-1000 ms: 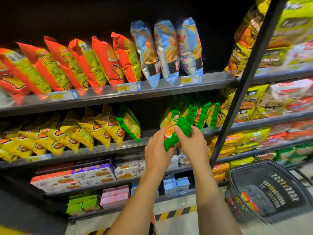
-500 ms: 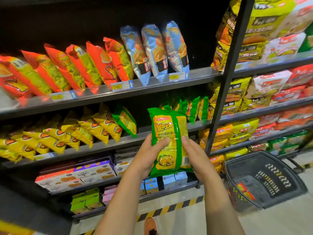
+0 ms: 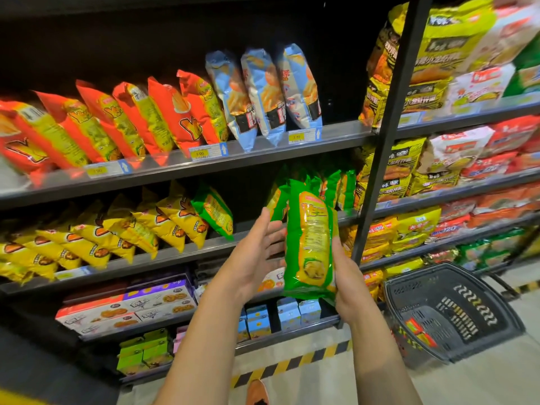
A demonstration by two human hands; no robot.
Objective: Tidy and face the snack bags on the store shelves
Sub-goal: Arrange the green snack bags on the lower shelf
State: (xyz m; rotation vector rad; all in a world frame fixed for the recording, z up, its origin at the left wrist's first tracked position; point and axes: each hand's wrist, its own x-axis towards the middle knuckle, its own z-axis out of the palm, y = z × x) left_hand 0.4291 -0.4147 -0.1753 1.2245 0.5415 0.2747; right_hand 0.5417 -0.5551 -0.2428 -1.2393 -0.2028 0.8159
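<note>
Green snack bag [image 3: 311, 244], upright, is gripped low by the right hand [image 3: 347, 283] — likely for turning face-out; left hand [image 3: 252, 257], fingers straight, hovers just left of it.

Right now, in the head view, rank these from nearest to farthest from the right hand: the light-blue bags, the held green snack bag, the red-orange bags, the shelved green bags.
1. The held green snack bag, gripped in the right hand itself.
2. The shelved green bags, the row just behind it.
3. The light-blue bags, higher, up and left.
4. The red-orange bags, farthest left.
</note>
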